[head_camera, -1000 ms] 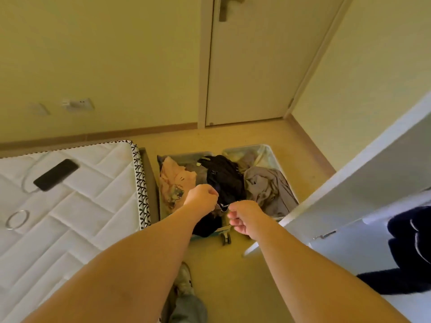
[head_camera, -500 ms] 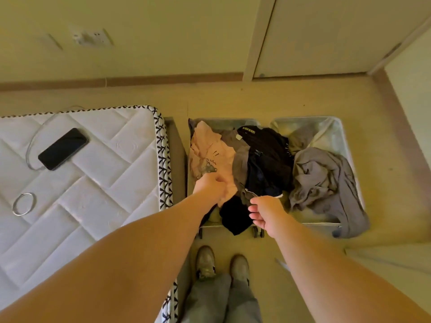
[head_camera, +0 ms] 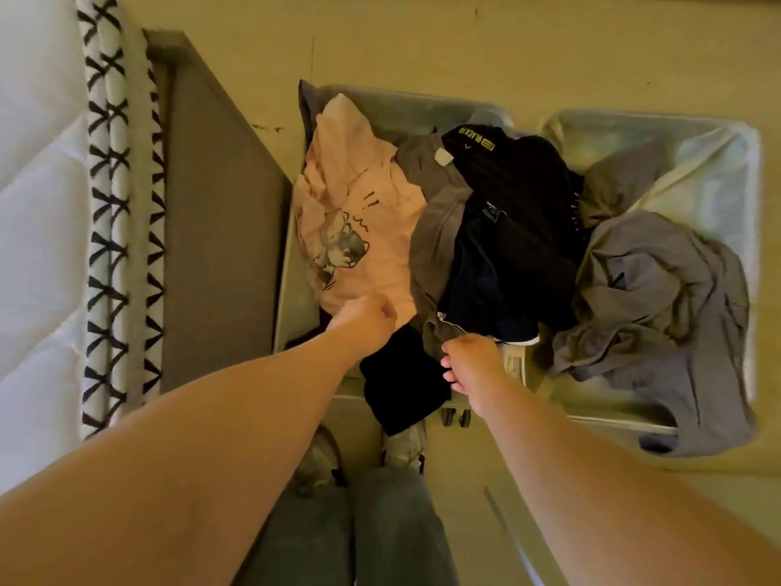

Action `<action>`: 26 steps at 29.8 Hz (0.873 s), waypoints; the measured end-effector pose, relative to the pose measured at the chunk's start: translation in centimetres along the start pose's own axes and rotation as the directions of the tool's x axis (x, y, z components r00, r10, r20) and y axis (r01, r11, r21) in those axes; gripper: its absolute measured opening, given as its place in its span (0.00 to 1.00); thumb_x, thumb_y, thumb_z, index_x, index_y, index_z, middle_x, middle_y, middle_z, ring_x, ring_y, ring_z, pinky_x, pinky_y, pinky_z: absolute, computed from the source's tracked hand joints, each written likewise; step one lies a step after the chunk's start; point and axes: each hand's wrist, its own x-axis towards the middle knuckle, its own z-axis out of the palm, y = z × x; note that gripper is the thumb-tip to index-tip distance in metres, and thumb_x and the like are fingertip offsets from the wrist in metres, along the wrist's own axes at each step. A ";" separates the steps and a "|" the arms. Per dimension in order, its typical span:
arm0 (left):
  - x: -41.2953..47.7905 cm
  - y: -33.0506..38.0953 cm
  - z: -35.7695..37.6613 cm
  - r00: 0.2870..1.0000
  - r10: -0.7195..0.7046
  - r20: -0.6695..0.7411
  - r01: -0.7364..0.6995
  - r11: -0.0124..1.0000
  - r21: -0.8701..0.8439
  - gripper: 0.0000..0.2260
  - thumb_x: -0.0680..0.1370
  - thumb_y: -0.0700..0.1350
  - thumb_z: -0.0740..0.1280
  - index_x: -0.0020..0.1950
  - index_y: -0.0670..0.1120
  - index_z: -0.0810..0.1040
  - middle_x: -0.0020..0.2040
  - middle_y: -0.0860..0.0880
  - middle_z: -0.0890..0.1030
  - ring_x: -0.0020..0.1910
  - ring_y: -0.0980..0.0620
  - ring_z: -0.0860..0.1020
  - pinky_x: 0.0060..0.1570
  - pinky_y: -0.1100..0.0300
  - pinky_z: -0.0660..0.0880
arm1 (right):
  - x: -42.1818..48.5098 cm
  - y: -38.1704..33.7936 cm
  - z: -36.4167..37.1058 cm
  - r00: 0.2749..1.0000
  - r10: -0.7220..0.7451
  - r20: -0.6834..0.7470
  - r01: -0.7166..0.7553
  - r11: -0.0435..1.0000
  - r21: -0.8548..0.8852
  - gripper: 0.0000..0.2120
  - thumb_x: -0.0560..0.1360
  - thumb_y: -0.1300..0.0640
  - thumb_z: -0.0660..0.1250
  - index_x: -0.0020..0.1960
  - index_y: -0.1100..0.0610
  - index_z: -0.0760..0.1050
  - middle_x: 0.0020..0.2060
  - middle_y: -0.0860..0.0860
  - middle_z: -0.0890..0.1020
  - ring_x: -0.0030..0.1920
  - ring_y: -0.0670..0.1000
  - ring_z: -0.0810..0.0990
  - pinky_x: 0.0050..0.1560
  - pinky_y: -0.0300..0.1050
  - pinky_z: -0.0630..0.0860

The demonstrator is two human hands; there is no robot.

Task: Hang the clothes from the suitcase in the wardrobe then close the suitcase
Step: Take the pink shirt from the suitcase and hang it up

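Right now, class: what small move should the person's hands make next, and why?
Probably lift the pink shirt out of the open suitcase: the left hand curls on its hem, it lies on top, and the right hand is close by.

We read yellow "BLACK" on the black garment [head_camera: 520, 188] at twelve o'clock, letters after it unclear, "!!" on the pink shirt [head_camera: 359, 196] at ten o'clock

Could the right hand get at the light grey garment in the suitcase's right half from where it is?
Probably yes. The light grey garment lies on top, uncovered, spilling over the suitcase rim, close to the right hand. Nothing stands between them, though its fingers are curled at the dark clothes.
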 end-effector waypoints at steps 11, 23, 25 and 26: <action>10.0 -5.2 8.1 0.983 0.164 -0.085 -0.117 0.909 0.399 0.21 0.78 0.50 0.62 0.68 0.45 0.62 0.66 0.43 0.69 0.60 0.41 0.71 0.49 0.52 0.71 | 10.5 3.8 3.7 0.981 -0.194 -0.005 0.194 0.979 -0.063 0.10 0.79 0.59 0.58 0.40 0.51 0.72 0.34 0.50 0.75 0.31 0.48 0.72 0.31 0.38 0.68; -0.5 -1.2 -1.7 0.951 -0.082 -0.297 -0.067 0.887 -0.457 0.09 0.82 0.46 0.55 0.57 0.44 0.69 0.45 0.49 0.74 0.46 0.50 0.72 0.45 0.59 0.67 | 2.5 2.0 2.6 0.985 -0.173 -0.002 0.172 0.984 0.048 0.06 0.80 0.61 0.57 0.50 0.56 0.73 0.36 0.52 0.74 0.32 0.48 0.71 0.31 0.39 0.68; -3.1 0.1 -4.8 0.935 -0.109 -0.338 -0.099 0.834 -0.542 0.06 0.81 0.45 0.54 0.55 0.45 0.68 0.45 0.49 0.74 0.47 0.50 0.73 0.49 0.56 0.71 | 0.0 0.3 2.7 0.982 -0.186 0.027 0.183 0.980 0.076 0.07 0.79 0.63 0.58 0.53 0.56 0.73 0.36 0.52 0.75 0.31 0.49 0.71 0.30 0.39 0.67; -4.0 0.7 -6.2 0.933 -0.114 -0.342 -0.114 0.807 -0.580 0.06 0.81 0.46 0.55 0.54 0.46 0.68 0.47 0.48 0.74 0.48 0.49 0.74 0.51 0.54 0.72 | -1.2 -0.6 2.8 0.978 -0.203 0.049 0.198 0.977 0.084 0.09 0.78 0.64 0.59 0.56 0.56 0.73 0.36 0.53 0.74 0.30 0.49 0.71 0.30 0.41 0.68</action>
